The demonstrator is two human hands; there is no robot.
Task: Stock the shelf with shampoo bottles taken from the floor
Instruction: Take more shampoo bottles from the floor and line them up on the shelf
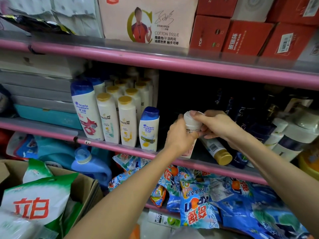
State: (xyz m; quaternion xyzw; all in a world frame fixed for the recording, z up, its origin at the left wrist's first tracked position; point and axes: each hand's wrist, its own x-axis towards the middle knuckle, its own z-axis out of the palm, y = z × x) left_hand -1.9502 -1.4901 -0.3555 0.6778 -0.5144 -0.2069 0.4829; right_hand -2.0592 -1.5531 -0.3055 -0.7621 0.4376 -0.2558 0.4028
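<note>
Left hand [179, 135] wraps the body of a white-capped bottle [192, 122], fingers curled round it; right hand [217, 125] grips the same bottle from the other side, thumb over the cap, fingers under the shoulder. Bottle is upright, in the gap on the middle shelf [120, 146], base hidden behind left hand so can't tell if it's seated yet. Just below-right of the hands a gold-capped bottle [218, 151] lies on its side, cap pointing out past the shelf lip. Left of the hands, the small Head & Shoulders bottle [149, 129] stands close, then rows of Pantene bottles [126, 120]. Right of the hands, dark bottles [255, 123], crowded. Below the hands, detergent pouches [198, 202].

Risks, my read: setting the held bottle down on or against the lying bottle could leave it tilted, or nudge the lying one off the edge. Left wrist swinging out could tip the small Head & Shoulders bottle.
</note>
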